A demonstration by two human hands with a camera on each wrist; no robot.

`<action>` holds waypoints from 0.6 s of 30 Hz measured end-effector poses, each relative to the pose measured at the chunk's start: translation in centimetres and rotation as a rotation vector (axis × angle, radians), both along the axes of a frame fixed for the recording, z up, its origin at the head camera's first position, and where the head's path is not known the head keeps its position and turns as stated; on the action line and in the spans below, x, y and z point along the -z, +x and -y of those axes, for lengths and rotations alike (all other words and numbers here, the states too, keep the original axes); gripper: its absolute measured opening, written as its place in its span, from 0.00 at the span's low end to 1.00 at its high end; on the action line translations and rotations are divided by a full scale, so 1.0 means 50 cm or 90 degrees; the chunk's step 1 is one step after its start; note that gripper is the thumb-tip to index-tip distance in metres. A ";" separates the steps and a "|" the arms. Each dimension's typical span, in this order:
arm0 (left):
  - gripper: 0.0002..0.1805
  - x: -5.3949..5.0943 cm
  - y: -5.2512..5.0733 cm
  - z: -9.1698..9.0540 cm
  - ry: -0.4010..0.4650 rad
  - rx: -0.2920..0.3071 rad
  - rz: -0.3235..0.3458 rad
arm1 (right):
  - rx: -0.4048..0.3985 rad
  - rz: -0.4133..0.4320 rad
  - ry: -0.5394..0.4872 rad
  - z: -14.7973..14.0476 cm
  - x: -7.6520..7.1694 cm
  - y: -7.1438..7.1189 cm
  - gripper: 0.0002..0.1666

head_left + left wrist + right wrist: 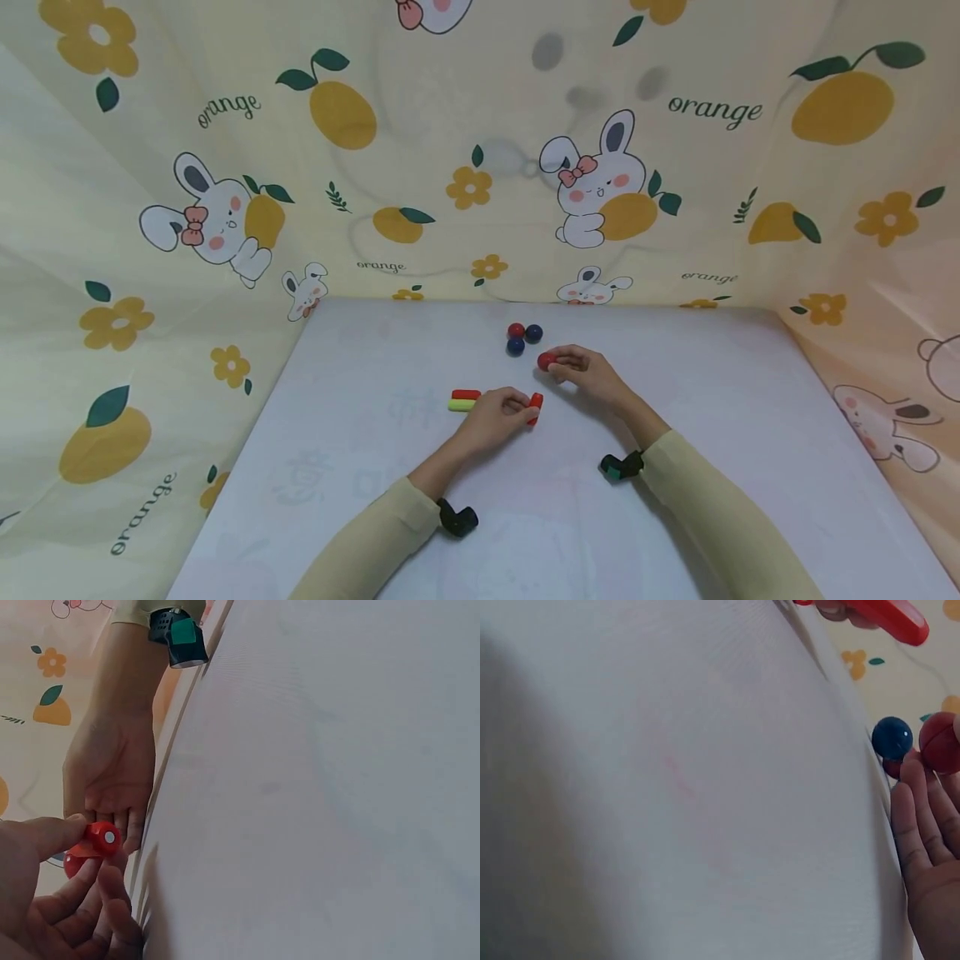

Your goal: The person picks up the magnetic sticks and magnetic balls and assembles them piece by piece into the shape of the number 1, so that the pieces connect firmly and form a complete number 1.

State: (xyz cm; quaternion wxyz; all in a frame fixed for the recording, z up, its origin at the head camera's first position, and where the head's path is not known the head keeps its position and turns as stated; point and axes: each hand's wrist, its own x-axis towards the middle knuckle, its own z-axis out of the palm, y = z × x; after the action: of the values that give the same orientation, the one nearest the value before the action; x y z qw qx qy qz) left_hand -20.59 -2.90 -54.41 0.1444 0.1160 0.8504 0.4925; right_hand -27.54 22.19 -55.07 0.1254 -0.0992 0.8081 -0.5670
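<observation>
- Closest to the near side of the white table, your black wrist cameras sit by the sleeves; a dropped forearm could scrape one along the surface.
- Farther in, between the left and right edges, your left hand has its grip clamped on a short, glossy red rod with a white disc on its end. The pinch covers little of it, so an off-centre push could twist it loose.
- Towards the left edge from that hand, a second glossy red rod and a yellow-green rod lie side by side, partly hidden; a sideways knuckle could nudge both.
- Nearer the far edge, your right hand has its grip clamped on a smooth red ball. Uneven finger pressure could squirt it out.
- Just beyond, short of the far edge's middle, two dark blue balls and another red ball sit clustered; bumping them could send one rolling towards that edge.
</observation>
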 end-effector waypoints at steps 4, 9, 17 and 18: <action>0.16 -0.005 -0.002 -0.010 0.005 -0.003 0.004 | -0.009 0.004 -0.008 0.002 0.002 0.001 0.28; 0.16 -0.006 -0.007 -0.020 -0.009 -0.019 0.018 | -0.014 0.011 -0.008 0.002 0.003 0.002 0.28; 0.18 0.004 -0.020 -0.027 -0.008 -0.024 0.017 | -0.030 0.011 -0.010 0.002 0.001 0.004 0.26; 0.18 0.005 -0.021 -0.029 -0.001 -0.024 0.015 | -0.034 0.010 -0.015 0.002 0.000 0.005 0.26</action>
State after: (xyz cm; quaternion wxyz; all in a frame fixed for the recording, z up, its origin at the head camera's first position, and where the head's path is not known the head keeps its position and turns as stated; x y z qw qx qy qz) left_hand -21.66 -1.47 -54.68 0.1455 0.0938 0.8511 0.4957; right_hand -27.31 22.09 -55.08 0.1455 -0.1175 0.7975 -0.5736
